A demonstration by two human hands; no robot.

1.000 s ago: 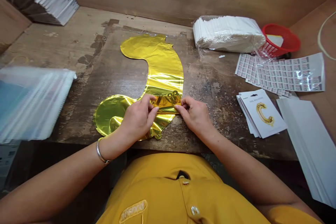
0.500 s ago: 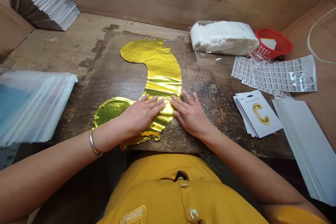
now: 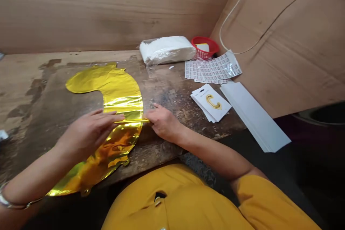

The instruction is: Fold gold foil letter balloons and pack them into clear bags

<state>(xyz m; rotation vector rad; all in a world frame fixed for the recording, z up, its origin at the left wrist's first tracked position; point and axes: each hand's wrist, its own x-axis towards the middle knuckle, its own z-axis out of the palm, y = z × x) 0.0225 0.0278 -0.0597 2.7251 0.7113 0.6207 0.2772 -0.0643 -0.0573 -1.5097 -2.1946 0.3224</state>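
A shiny gold foil balloon (image 3: 122,95), flat and C-shaped, lies on the worn brown tabletop, its lower end reaching the front edge. Across its lower middle runs a thin gold straw-like tube (image 3: 132,120). My right hand (image 3: 163,122) is closed around the tube's right end, just beyond the balloon's edge. My left hand (image 3: 90,129) extends over the balloon, slightly blurred. Its fingers are stretched out, with the tips at the tube's left end; the thumb is partly hidden. Part of the balloon's lower curve is covered by the left hand and forearm.
At the back stand a bag of white sticks or straws (image 3: 168,50) and a red basket (image 3: 205,47). Sticker sheets (image 3: 211,68), printed cards with a gold C (image 3: 211,103) and white card strips (image 3: 254,115) lie on the right. A cord (image 3: 258,39) hangs along the side panel.
The view has swung right. My right hand has gone from lying flat on the balloon to gripping the thin gold tube's end. My left hand's fingers remain stretched over the balloon.
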